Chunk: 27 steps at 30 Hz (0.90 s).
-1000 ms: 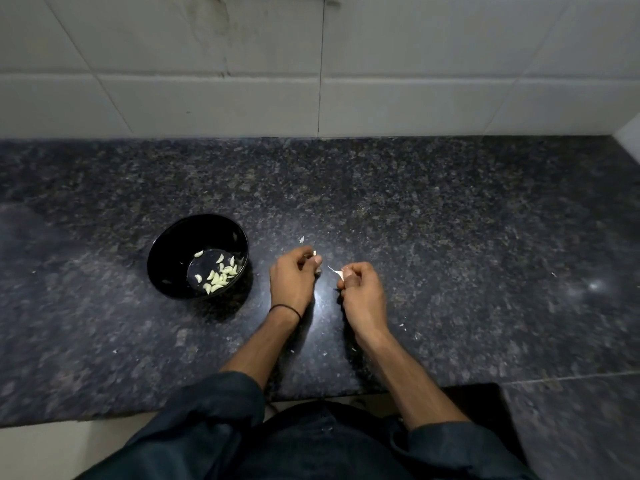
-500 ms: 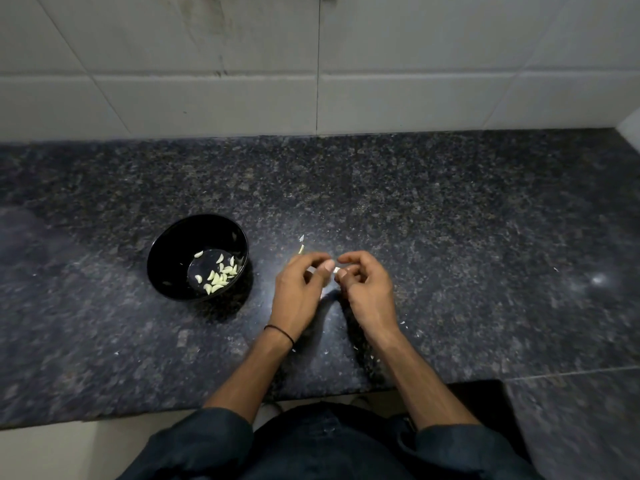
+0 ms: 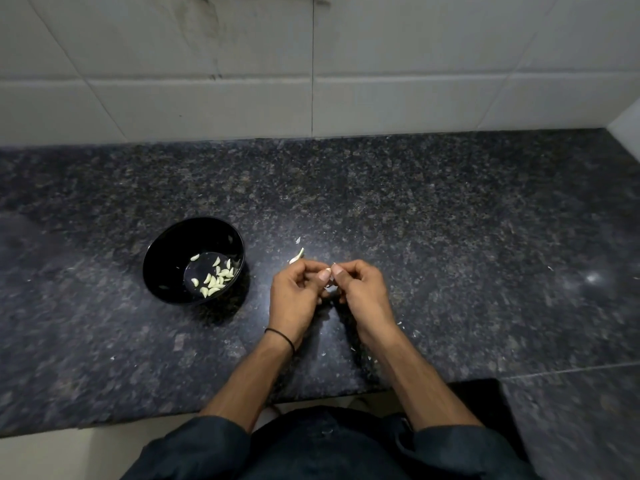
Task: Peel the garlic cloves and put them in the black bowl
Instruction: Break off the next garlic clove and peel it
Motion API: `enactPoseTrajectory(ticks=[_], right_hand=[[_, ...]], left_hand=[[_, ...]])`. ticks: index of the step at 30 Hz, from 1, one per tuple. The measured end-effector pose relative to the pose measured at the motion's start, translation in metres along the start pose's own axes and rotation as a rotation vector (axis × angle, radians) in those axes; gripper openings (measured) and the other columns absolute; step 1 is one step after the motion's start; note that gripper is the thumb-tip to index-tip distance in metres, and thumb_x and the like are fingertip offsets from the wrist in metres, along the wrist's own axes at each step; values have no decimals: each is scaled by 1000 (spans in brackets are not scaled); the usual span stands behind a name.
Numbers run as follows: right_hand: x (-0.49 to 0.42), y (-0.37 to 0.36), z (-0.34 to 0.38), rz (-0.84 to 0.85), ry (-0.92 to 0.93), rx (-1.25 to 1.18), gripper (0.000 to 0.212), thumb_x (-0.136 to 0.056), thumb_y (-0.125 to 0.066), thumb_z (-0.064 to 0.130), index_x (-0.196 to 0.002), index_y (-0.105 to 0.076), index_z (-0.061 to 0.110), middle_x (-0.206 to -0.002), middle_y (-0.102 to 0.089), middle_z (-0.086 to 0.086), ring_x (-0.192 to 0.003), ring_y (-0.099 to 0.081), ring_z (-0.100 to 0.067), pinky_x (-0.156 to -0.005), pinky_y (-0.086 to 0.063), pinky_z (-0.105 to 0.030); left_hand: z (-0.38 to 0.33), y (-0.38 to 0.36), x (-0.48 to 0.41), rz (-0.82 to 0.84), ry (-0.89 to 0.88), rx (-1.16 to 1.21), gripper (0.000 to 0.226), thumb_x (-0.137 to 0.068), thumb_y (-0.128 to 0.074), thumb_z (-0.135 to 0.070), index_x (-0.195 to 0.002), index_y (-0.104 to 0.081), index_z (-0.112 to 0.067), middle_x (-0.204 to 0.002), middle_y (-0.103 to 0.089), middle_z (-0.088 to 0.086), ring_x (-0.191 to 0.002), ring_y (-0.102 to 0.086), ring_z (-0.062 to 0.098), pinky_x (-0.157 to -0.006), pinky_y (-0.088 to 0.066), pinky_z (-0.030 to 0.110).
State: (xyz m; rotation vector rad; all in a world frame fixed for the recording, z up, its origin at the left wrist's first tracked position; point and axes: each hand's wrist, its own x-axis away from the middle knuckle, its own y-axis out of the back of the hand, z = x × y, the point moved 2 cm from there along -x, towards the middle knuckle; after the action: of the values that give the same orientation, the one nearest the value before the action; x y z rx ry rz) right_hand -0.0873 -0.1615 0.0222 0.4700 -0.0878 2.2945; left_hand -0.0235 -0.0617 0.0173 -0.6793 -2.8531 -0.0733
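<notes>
Wall: large pale tiles, glazed, with dark grout lines and a grimy streak near the top. It is cut off above and at both sides.

Counter: dark speckled granite, polished, with a glare spot at the right. The near edge is partly hidden by the person's body, and a seam runs across the near-right corner.

Sleeves: dark cloth, pushed up, forearms bare. The bottom edge crops them.

Bowl: black, round, glossy and deep-walled. It stands on the counter to the left of the hands, apart from them. Peeled cloves lie in its bottom toward the right wall, small, pale yellow-green and crescent-shaped. The pile overlaps too much to count.

Left hand and right hand: raised close together over the counter centre, fingers curled inward, thumb tips meeting. A thin black band is on the left wrist.

Clove: pinched between both hands' fingertips and almost wholly hidden, with only a whitish sliver showing in the gap below the thumbs. Whether it is peeled or not cannot be made out.

Scrap: pale and curved, on the counter just beyond the left hand. Clove or skin, I can't tell.

Flecks: tiny white papery bits scattered on the counter around the wrists.
</notes>
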Motion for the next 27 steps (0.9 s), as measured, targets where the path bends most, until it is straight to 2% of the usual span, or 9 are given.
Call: enactPoseTrajectory(ticks=[4, 7, 10, 13, 17, 20, 23, 25, 27], right_hand=[[0, 3, 3, 1, -123, -50, 14, -97, -64, 13, -92, -66, 0, -70, -67, -8, -50, -59, -5, -45, -43, -17], [2, 2, 5, -27, -140, -90, 13, -97, -62, 9, -92, -65, -2, -80, -71, -19, -61, -66, -18, -53, -53, -27], [2, 1, 3, -86, -78, -40, 15, -96, -61, 7, -81, -63, 6, -82, -71, -22, -66, -66, -23, -61, -54, -35], [2, 3, 4, -94, -77, -74, 15, -95, -61, 4, -80, -63, 7, -72, -68, -16, -63, -63, -26, -64, -55, -42], [4, 7, 12, -70, -186, -243, 18, -96, -54, -4, -80, -58, 2, -65, -61, -15, -41, -55, -16, -42, -45, -23], [4, 6, 9, -115, -318, -291, 25, -93, -51, -7, -72, -57, 4, -60, -55, -9, -35, -45, -9, -35, -29, -16], [6, 1, -1, -140, -417, -325, 33, -92, -48, -5, -63, -57, 6, -52, -50, -4, -37, -34, -8, -38, -22, -20], [9, -1, -1, -152, -439, -351, 35, -93, -47, -3, -62, -57, 7, -50, -49, -3, -38, -34, -8, -39, -22, -20], [11, -1, -2, -174, -410, -360, 33, -93, -50, -2, -63, -57, 8, -53, -50, -4, -40, -38, -9, -38, -28, -20]], left_hand=[[-5, -3, 4, -2, -27, -40, 10, -93, -66, 1, -92, -71, -8, -75, -71, 6, -58, -64, 4, -53, -47, 14], [-6, -7, 4, 0, -26, -63, 14, -94, -64, 2, -88, -71, -9, -72, -71, 3, -56, -62, 4, -53, -48, 16], [-4, -12, 4, -17, 49, -21, 16, -94, -64, -1, -83, -70, -10, -68, -70, 2, -59, -62, 16, -52, -52, 30], [-8, -18, 3, -9, 198, 151, 16, -95, -59, 3, -84, -67, -3, -63, -64, 3, -49, -53, 9, -46, -45, 22], [-10, -22, 2, 29, 276, 259, 17, -95, -54, 8, -86, -65, -1, -66, -62, 7, -46, -50, 5, -43, -39, 15], [-6, -22, 5, -16, 73, 10, 17, -93, -59, 6, -84, -66, -7, -73, -70, 6, -63, -63, 12, -59, -54, 25], [-6, -22, 9, -19, -221, -354, 21, -89, -62, 2, -77, -61, -16, -74, -68, -5, -71, -64, 8, -65, -51, 22], [-3, -22, 9, -18, -241, -384, 24, -88, -62, 2, -75, -60, -19, -71, -67, -8, -71, -63, 8, -65, -50, 22], [1, -21, 5, -19, -109, -228, 28, -86, -61, 4, -74, -62, -22, -71, -67, -8, -70, -62, 10, -69, -54, 29]])
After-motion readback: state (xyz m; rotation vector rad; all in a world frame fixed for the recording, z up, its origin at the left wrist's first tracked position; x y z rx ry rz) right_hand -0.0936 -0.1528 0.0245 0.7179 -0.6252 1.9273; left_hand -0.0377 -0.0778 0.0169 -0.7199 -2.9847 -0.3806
